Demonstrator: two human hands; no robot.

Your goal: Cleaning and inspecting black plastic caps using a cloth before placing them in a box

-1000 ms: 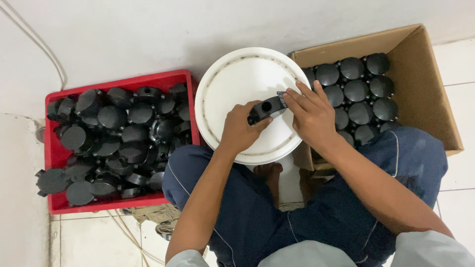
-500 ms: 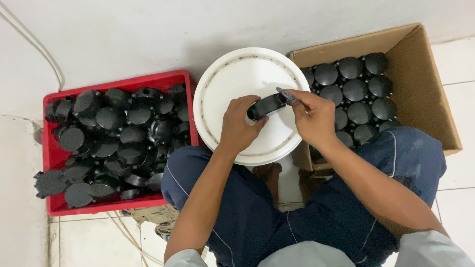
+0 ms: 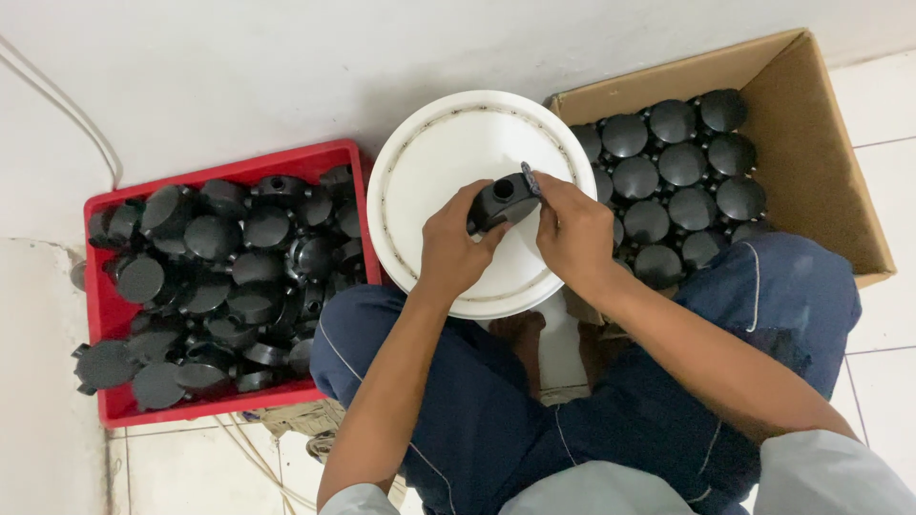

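A: Where are your hands right now?

B: Both are over the white round lid (image 3: 448, 153) that sits between your knees. Your left hand (image 3: 451, 248) is curled around a black round plastic part (image 3: 498, 200), fingers wrapped under it and thumb pressed on its near side, so the part is held just above the lid's surface and tilted, with a small round opening facing up toward you.

A: And the right one?

B: Your right hand (image 3: 572, 234) is closed too. Its fingertips pinch a small thin tool (image 3: 528, 178) whose tip touches the far right edge of the black part. I cannot tell what kind of tool it is; only a short grey end shows past your fingers.

A: What is around you?

B: On your left, a red crate (image 3: 105, 300) stands on the floor, piled loosely with the same sort of black round parts, lying at all angles, some hanging over its left rim. On your right, an open cardboard box (image 3: 811, 162) holds more of them, set in neat rows with their domed tops up. The white lid touches or overlaps the near corners of both containers. Your right knee, in dark blue trousers (image 3: 763, 305), covers the near edge of the box. A pale cable (image 3: 91, 129) runs down the white wall behind the crate
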